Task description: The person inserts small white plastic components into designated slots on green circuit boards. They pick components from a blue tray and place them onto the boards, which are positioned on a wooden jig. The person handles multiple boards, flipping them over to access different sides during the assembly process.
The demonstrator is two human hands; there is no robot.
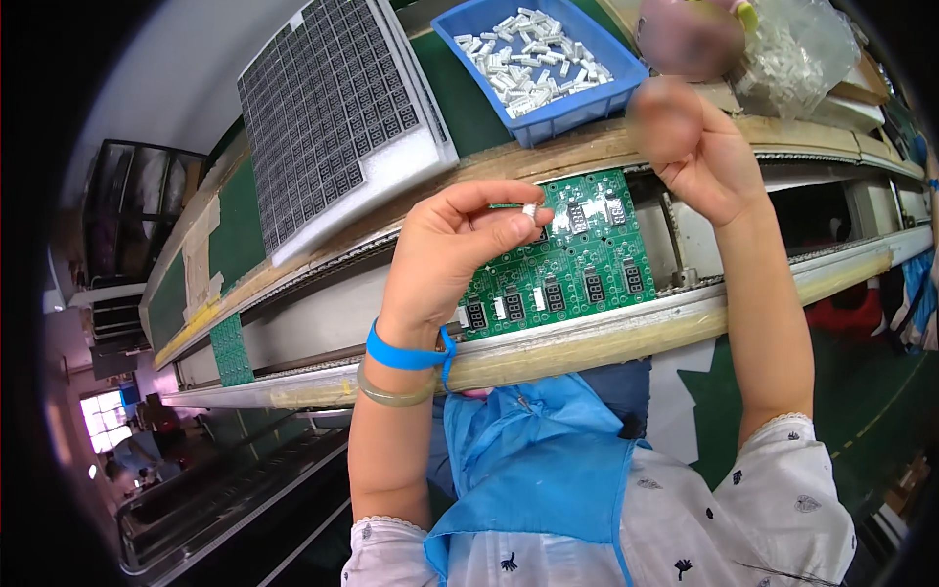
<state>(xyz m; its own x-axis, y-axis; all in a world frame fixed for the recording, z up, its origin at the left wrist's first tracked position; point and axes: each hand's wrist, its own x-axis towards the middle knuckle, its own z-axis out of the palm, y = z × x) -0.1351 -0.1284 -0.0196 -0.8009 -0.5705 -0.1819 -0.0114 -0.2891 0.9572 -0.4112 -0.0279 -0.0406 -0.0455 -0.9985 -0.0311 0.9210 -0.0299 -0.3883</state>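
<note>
My left hand (460,245) pinches a small white part (529,209) between thumb and forefinger, just above the left side of a green circuit board (577,259) that lies on the conveyor rails. The board carries several small digit displays. A blue strap and a pale bangle ring my left wrist. My right hand (699,147) is raised above the board's right end, its fingers blurred near the blue bin (606,98); whether it holds anything is hidden.
The blue bin holds several white parts at the top centre. A white foam tray (421,161) of dark display parts lies at the upper left. A clear bag (797,54) of white parts sits at the upper right. Another green board (231,349) rests on the rail at left.
</note>
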